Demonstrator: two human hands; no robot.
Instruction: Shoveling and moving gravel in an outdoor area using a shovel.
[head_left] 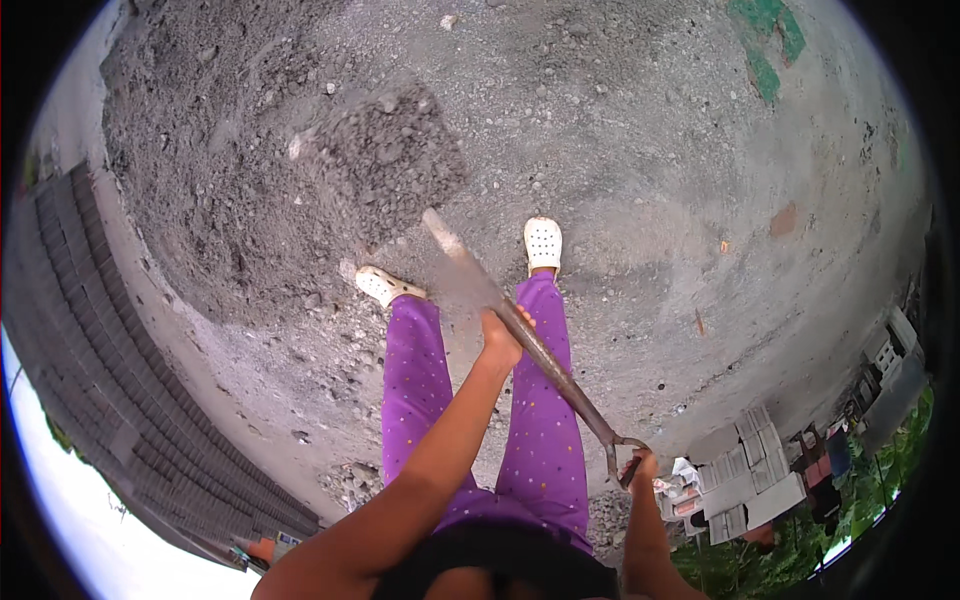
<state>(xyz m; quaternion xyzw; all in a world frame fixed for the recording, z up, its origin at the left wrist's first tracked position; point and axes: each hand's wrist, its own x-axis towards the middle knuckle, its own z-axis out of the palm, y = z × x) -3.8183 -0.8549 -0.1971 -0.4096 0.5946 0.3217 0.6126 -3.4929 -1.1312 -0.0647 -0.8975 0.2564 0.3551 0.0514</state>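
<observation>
Gravelly ground (640, 130), loaded shovel (475, 269), left hand (503, 336) clasping shaft (555, 369), right hand (642, 468) gripping handle (616, 442)

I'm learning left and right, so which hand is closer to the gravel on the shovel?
The left hand. It holds the middle of the shaft, nearer the gravel; the right hand is farther away, on the handle at the opposite end.

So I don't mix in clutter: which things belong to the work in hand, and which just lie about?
In use:
shovel, held by left hand and right hand
rubble load at its far end

Lying about:
small orange bit
pale grey panels, lower right
green patch, upper right, material unclear
</observation>
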